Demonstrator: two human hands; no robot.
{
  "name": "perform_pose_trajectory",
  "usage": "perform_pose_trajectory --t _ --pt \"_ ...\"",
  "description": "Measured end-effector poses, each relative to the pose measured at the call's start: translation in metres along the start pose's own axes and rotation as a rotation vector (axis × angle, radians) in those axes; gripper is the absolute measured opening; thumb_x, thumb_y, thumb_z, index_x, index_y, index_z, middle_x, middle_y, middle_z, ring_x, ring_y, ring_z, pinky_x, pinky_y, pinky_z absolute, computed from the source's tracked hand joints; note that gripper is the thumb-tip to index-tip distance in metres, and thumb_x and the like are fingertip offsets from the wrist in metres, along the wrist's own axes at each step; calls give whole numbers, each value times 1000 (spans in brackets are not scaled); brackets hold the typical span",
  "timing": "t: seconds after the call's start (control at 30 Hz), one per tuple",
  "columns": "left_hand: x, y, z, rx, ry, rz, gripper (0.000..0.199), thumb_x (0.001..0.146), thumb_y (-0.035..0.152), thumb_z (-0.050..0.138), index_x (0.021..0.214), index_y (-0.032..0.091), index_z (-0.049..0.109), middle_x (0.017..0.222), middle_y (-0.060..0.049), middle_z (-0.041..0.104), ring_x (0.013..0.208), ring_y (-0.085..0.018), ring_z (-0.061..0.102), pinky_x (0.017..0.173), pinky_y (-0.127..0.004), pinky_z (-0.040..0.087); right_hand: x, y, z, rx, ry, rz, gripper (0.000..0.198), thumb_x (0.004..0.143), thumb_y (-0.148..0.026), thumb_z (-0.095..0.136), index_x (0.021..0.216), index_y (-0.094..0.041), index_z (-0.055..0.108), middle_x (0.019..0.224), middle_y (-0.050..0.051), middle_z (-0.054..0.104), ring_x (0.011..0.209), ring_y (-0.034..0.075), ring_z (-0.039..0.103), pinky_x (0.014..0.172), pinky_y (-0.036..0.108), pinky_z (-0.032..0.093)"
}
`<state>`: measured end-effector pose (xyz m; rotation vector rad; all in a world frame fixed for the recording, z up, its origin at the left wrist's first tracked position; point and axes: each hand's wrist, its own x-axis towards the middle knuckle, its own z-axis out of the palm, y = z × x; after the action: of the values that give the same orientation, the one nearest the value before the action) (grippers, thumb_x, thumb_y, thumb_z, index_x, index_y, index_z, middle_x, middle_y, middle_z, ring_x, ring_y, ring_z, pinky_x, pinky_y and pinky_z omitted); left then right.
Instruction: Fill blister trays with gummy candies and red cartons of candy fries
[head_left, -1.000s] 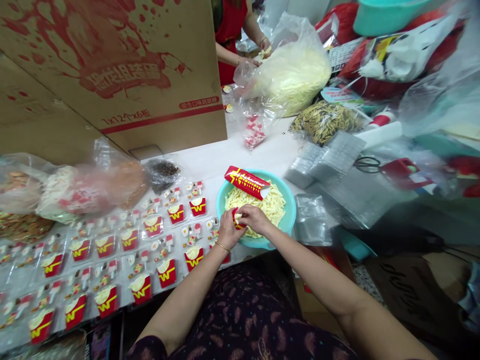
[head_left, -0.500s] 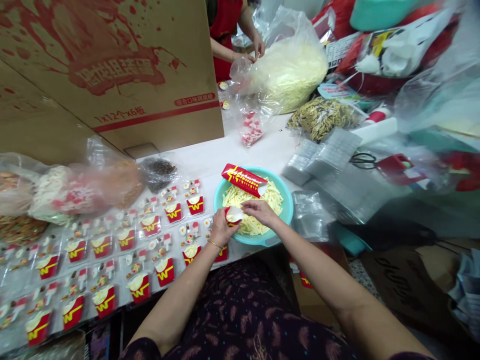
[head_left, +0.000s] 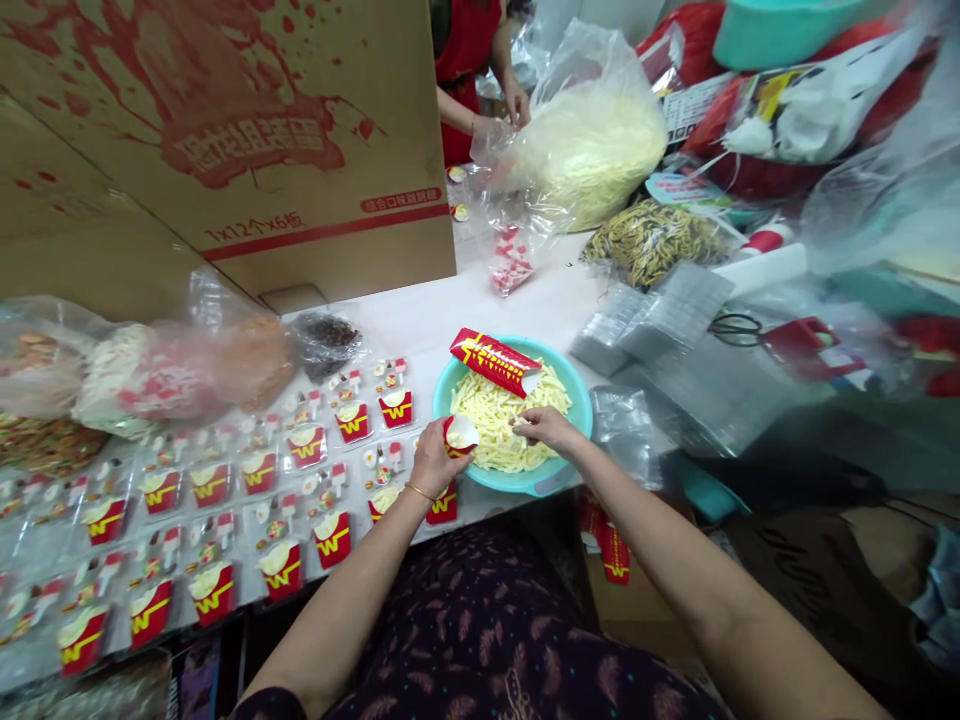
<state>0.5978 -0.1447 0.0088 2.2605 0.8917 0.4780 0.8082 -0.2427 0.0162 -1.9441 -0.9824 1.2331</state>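
My left hand is closed round a small red fries carton, its white opening tilted toward the bowl. Over the turquoise bowl, my right hand has its fingers pinched at the pale fry-shaped sticks; how many it grips is hidden. A stack of flattened red cartons lies across the sticks at the bowl's far side. To the left, clear trays hold filled red fries cartons with small food-shaped pieces above them.
Big cardboard boxes stand at the back left, with bags of small pieces before them. A co-worker's hand is by a large bag of pale sticks. Stacked clear trays and scissors lie right.
My right hand has drawn away from the carton, rightward, down to the sticks in the bowl. My left hand still holds the carton, slightly further left. The view has shifted a little.
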Motion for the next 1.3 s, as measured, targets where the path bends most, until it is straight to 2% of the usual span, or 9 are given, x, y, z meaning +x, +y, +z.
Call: perform_pose_trajectory --t 0.13,0.33,0.47,0.6,0.73,0.83,0.93,1.1,1.3 --pt "5 8 13 7 -24 13 63 55 31 71 108 15 40 102 -10 52 98 -25 50 85 -41 41 -2 -36 13 205 2 -159 35 63 -32 63 92 -13 62 67 0 59 53 9 51 52 22 42" --pt "12 16 22 -28 10 -1 60 52 28 71 103 16 41 97 -7 52 94 -24 51 83 -40 41 2 -51 39 -148 185 -340 21 66 -12 58 85 -15 64 79 3 62 70 12 54 67 24 42" --pt "11 20 22 -33 8 -15 51 56 23 68 100 16 44 93 -7 53 92 -24 51 82 -39 40 0 -53 44 -305 50 -435 21 68 -4 47 69 -15 65 71 2 62 68 12 54 65 22 39" --pt "11 23 16 -180 -25 -102 55 52 25 71 100 15 46 95 -8 53 93 -24 51 84 -39 38 0 -57 35 -259 -166 -410 21 69 -7 45 68 -15 65 63 -1 60 61 11 53 60 20 38" --pt "10 22 10 -576 -134 -270 54 59 32 67 105 15 44 99 -6 55 92 -19 52 84 -36 40 1 -57 28 -72 -66 -322 23 66 -7 49 81 -14 65 74 0 64 68 12 57 64 21 42" --pt "7 22 9 -878 -207 -379 44 64 33 63 102 16 46 99 -4 57 89 -16 54 83 -34 41 -1 -55 25 -83 -129 -343 23 66 -7 49 78 -16 67 77 1 66 72 13 59 68 23 44" --pt "4 24 8 -1055 -174 -484 45 60 30 68 97 17 47 94 -3 60 83 -15 57 80 -34 43 -6 -55 16 -14 -168 -404 25 72 -13 49 88 -18 66 86 1 67 80 14 60 73 25 45" --pt "6 23 6 -1036 -75 -533 42 55 28 71 89 16 50 85 -2 62 73 -14 58 72 -31 46 -16 -62 14 12 55 -417 25 70 -24 58 93 -16 64 92 6 64 78 14 58 68 25 45" --pt "6 23 14 -944 -83 -420 43 54 29 71 92 15 56 85 -2 64 78 -16 58 76 -31 45 -15 -63 38 -140 184 -332 14 72 -24 55 69 -15 64 64 1 61 60 11 52 59 22 40"
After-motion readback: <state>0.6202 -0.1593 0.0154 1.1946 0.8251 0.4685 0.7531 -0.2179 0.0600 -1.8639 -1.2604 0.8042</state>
